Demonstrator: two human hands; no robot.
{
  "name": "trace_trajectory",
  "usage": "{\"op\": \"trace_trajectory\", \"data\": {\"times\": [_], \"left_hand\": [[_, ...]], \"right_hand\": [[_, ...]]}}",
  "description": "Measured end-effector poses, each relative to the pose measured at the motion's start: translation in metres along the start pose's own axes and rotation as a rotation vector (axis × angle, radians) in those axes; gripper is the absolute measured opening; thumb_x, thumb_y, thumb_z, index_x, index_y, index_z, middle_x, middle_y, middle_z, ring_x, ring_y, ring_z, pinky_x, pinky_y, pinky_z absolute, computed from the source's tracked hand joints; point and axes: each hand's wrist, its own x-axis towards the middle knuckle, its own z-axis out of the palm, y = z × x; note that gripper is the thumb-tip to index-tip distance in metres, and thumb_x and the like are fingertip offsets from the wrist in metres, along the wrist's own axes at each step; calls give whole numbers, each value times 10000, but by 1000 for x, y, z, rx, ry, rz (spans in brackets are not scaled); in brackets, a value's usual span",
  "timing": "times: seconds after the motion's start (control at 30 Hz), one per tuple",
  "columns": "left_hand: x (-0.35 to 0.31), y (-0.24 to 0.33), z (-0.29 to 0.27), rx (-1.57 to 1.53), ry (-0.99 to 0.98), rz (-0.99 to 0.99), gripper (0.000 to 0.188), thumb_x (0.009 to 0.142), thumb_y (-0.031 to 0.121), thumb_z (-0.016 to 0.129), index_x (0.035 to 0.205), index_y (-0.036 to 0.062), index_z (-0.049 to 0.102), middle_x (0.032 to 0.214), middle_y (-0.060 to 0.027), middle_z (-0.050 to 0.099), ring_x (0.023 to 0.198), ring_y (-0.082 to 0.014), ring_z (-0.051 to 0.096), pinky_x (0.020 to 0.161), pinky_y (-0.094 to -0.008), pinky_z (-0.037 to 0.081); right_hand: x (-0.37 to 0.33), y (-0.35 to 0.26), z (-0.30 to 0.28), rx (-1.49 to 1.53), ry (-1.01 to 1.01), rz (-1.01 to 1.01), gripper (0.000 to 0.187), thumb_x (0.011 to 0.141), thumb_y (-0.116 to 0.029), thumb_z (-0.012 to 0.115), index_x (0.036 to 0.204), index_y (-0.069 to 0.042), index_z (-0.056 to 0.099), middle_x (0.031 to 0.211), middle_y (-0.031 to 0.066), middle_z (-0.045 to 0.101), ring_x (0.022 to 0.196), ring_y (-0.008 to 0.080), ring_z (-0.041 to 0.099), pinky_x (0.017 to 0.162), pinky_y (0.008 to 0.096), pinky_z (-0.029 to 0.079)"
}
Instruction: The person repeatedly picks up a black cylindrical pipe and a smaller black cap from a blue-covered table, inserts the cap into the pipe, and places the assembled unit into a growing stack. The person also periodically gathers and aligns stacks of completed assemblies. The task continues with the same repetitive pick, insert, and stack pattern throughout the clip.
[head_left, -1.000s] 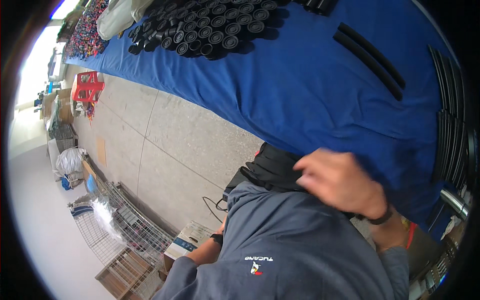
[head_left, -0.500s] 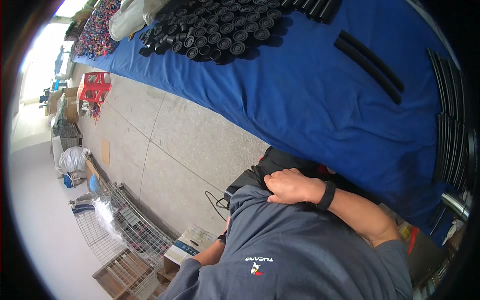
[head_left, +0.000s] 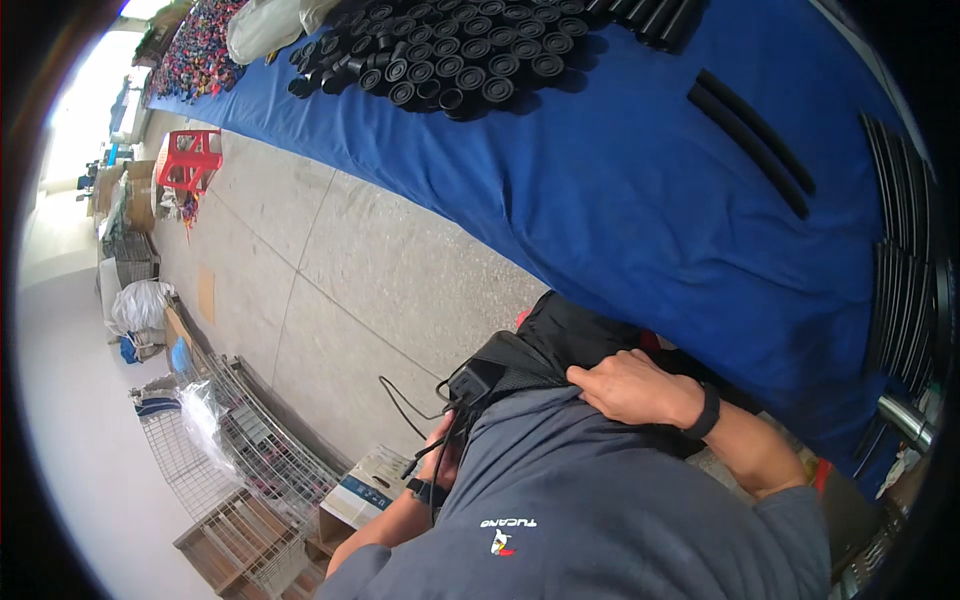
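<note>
My right hand [head_left: 640,388] grips the hem of my dark grey T-shirt [head_left: 620,500] at the waist, fingers closed on the cloth. A black mesh strap or pouch [head_left: 525,360] shows at the waist beside it. Low at my left side, my left hand [head_left: 440,450] is by a small black box [head_left: 474,383] with black cables [head_left: 405,405] hanging from it. The cables run in front of that hand, and its fingers are mostly hidden, so its grip cannot be made out. Both wrists carry black bands.
A blue-covered table [head_left: 640,200] bears many round black caps [head_left: 470,50], two black tubes [head_left: 755,140] and stacked black rods [head_left: 895,280]. Leftward on the floor stand a red stool [head_left: 190,160], a wire rack [head_left: 230,440] and a cardboard box [head_left: 370,485].
The right hand has moved rightward, drawing the shirt hem along. My left hand has come into view at the waist, and the black box and its cables are now exposed.
</note>
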Motion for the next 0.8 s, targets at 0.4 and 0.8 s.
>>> {"op": "trace_trajectory", "data": {"times": [0.4, 0.8], "left_hand": [[2, 24, -6, 216, -13, 116, 278, 1045, 245, 521, 1078, 25, 687, 1034, -77, 723, 917, -178, 659, 827, -328, 524], [25, 35, -10, 348, -8, -141, 333, 1088, 386, 516, 1242, 113, 628, 918, -20, 698, 718, -106, 626, 629, -268, 512]], "right_hand": [[-30, 11, 26, 68, 260, 102, 142, 941, -135, 678, 1020, -59, 588, 725, 118, 675, 683, 352, 691, 580, 460, 520], [-31, 32, 25, 331, 279, 72, 297, 969, -193, 695, 1218, -33, 671, 926, 183, 742, 821, 333, 726, 700, 404, 552]]}}
